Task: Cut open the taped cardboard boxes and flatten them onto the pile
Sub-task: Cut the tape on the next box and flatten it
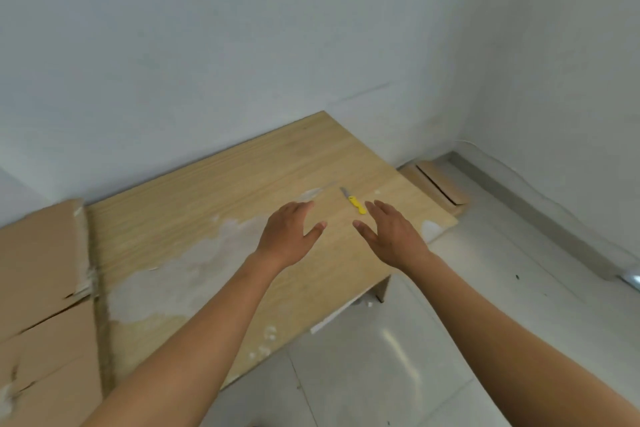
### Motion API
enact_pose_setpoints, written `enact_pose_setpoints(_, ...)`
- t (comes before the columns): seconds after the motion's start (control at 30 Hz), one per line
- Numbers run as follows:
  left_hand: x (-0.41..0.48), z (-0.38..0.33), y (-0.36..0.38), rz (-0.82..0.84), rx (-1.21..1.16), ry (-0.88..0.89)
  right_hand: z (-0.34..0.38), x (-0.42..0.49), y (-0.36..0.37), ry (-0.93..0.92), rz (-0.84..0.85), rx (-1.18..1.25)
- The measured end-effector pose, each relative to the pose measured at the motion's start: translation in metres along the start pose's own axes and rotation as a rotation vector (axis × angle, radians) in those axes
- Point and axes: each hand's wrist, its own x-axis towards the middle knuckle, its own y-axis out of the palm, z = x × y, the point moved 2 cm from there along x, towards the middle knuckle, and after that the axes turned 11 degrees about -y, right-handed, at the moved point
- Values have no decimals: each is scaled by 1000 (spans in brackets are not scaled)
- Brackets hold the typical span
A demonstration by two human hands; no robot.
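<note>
Logged table (207, 191) across mid frame, lower left to right-centre, white worn patches on top. Found flattened cardboard (38, 270) at left edge, lying over table's left end; judged it the pile. Spotted floor box (440, 184) past table's right corner, centre-right; could not tell taped or already cut.

Marked left hand (289, 236) and right hand (391, 239) side by side over table's right end, centre frame. Palms down, fingers straight and a little apart, thumbs toward each other, gripping nothing. Could not tell touching top or hovering.

Found knife (355, 203) flat on table, just above hands in frame: yellow handle, grey blade. Read long axis as diagonal, blade tip to upper left, handle butt to lower right. Placed handle butt just beside right hand's fingertips (372, 204), on their left; left hand's fingertips farther off, on blade side.

Judged right hand nearer, with handle end facing it. Judged knife pickup as step in hand: short reach up-left in frame, pinch on handle, well clear of blade.
</note>
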Motion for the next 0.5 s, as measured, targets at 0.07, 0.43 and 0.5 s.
enact_pose_setpoints(0.07, 3, -40, 14, 6, 10, 40, -31, -20, -18, 47, -18, 6)
enact_pose_setpoints(0.43, 22, -212, 101, 181, 21, 223, -177, -105, -86, 262, -131, 22)
enact_pose_setpoints(0.5, 31, -236, 117, 207, 7, 253, -200, -111, -94, 296, -136, 14)
